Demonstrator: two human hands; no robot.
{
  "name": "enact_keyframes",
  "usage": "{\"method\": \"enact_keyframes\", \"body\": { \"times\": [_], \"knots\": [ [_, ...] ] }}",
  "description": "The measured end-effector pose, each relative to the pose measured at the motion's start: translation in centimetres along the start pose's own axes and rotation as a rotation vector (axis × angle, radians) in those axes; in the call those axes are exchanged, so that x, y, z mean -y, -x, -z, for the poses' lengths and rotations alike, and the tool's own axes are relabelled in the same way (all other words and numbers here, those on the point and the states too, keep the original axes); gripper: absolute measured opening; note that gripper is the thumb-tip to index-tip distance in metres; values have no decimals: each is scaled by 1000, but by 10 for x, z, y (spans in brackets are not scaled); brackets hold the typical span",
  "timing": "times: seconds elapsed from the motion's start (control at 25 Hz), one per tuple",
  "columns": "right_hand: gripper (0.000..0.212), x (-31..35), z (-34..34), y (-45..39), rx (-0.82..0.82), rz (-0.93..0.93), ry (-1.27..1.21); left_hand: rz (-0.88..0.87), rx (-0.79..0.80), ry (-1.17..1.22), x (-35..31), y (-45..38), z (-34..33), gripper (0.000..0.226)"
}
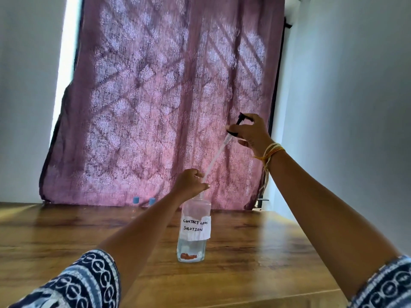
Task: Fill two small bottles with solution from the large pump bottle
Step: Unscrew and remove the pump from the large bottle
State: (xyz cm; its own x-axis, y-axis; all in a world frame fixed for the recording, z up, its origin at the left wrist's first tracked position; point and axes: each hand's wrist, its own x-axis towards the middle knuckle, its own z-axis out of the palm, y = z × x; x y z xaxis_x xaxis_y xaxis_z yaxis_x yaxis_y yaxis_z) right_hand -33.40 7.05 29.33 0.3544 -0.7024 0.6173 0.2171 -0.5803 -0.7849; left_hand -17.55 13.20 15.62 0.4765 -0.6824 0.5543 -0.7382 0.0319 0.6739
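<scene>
The bottle (194,230) stands upright on the table (255,274), near its middle, between the two forearms. The left hand (189,183) is curled round its neck, gripping it. The right hand (251,134) is raised up and to the right, fingers pinching the black pump head (241,121), which is out of the bottle; its thin tube (216,156) slants down to the bottle's mouth by the left hand.

The bottle is clear, squarish in the shoulder, with a little clear liquid at the bottom and a torn white paper label (195,227) handwritten "CONTACT LENS SOLUTION". The tube is translucent white.

Two blue caps (144,200) show at the table's far edge, well apart from the bottle. The table is glossy brown wood grain. Behind hangs a mauve patterned curtain (160,96), backlit, between pale walls. Threads (270,152) circle the right wrist.
</scene>
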Motion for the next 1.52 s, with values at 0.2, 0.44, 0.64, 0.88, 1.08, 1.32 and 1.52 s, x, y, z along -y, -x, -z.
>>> {"method": "enact_keyframes", "body": {
  "times": [0.2,0.44,0.64,0.88,1.08,1.32,1.52],
  "knots": [
    [51,1,28,16,-198,83,-118,-34,-123,-71,-19,6,-8,75],
    [22,-65,67,53,-457,-114,-328,-307,-222,-350,-24,35,-51,67],
    [30,-163,81,107,-522,-271,-9,-451,31,-363,-7,79,-110,56],
    [26,-241,97,155,-305,-213,621,-170,442,-368,29,112,-163,69],
    [28,-274,105,165,-103,-215,813,-90,522,-391,44,117,-182,68],
    [58,-281,108,161,-61,-344,764,-70,508,-315,48,118,-178,61],
    [83,-272,112,163,-48,-478,847,-100,386,-232,54,120,-155,33]
  ]
}}
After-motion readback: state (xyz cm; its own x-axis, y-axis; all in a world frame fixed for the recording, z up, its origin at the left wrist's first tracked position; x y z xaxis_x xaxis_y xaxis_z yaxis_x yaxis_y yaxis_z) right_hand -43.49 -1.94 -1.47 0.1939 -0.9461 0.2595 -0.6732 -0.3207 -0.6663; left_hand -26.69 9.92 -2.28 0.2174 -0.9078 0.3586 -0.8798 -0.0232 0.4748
